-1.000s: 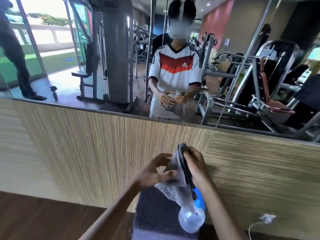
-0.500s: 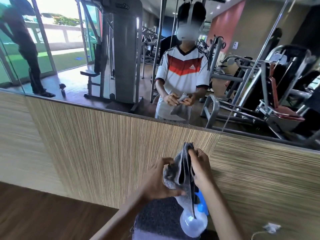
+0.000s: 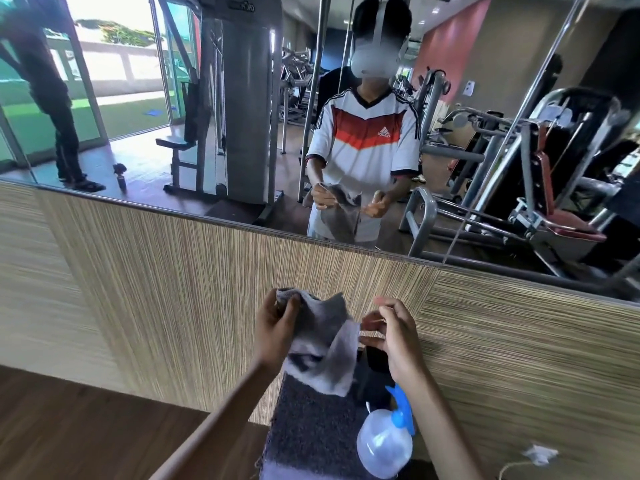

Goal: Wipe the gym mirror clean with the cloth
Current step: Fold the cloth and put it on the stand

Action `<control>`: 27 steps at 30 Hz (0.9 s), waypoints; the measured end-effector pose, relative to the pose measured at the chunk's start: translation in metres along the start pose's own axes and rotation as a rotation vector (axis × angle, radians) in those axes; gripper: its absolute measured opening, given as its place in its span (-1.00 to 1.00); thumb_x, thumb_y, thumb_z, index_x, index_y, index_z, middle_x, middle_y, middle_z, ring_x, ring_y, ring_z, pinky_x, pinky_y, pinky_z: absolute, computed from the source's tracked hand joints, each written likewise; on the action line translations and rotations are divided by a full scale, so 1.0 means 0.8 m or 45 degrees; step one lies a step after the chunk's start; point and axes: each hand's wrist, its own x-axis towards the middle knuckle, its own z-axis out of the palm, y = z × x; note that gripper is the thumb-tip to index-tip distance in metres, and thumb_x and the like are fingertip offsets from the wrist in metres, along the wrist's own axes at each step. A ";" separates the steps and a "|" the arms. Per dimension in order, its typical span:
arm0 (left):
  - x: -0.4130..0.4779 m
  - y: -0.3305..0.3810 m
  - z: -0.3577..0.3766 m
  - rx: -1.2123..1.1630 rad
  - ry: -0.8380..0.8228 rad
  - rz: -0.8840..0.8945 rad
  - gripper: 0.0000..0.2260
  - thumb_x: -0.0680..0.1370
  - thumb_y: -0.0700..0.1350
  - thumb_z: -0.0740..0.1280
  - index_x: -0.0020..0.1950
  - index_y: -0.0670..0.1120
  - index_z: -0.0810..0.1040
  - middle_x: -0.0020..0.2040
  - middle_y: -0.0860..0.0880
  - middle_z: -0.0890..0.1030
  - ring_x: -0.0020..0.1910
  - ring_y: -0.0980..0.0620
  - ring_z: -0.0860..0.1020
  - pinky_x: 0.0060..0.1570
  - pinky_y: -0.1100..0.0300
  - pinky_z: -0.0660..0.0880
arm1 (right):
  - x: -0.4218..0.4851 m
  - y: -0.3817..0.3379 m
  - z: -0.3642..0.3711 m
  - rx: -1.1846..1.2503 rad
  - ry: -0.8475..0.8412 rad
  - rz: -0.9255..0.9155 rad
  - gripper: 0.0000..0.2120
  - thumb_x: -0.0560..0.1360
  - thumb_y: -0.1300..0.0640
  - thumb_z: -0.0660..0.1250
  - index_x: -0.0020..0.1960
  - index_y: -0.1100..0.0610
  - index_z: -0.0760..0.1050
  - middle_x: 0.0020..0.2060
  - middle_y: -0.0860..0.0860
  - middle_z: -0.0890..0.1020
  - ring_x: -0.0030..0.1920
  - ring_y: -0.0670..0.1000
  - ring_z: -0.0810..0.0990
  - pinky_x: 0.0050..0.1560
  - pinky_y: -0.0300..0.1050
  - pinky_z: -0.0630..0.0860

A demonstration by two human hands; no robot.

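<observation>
The gym mirror (image 3: 138,143) fills the upper half of the head view and reflects me and the weight machines. In front of the panel below it hangs a grey cloth (image 3: 322,344), partly unfolded. My left hand (image 3: 277,327) grips its upper left corner. My right hand (image 3: 393,337) is on the cloth's right side, its curled thumb and fingertips pinching the right edge. Both hands are well below the mirror's lower rim and away from the glass.
A striped wood-look panel (image 3: 173,289) runs under the mirror. Below my hands stands a dark carpeted block (image 3: 311,427) with a clear spray bottle (image 3: 384,445) with a blue trigger and a black object (image 3: 377,358) on it. A white plug (image 3: 540,455) lies at lower right.
My hands have drawn apart, the left one going left with a corner, and the bunched cloth has opened out between them. The view has come closer to the wall.
</observation>
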 end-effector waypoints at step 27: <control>0.043 0.004 -0.025 0.407 -0.473 0.150 -0.80 0.59 0.11 0.27 -0.22 0.17 0.52 -0.42 0.19 0.43 -0.42 0.24 0.31 -0.39 0.40 0.23 | 0.033 -0.023 -0.023 -0.731 -0.761 -0.155 -0.95 0.57 0.10 0.37 -0.01 -0.02 0.51 -0.12 -0.11 0.56 -0.10 -0.22 0.52 0.02 -0.24 0.39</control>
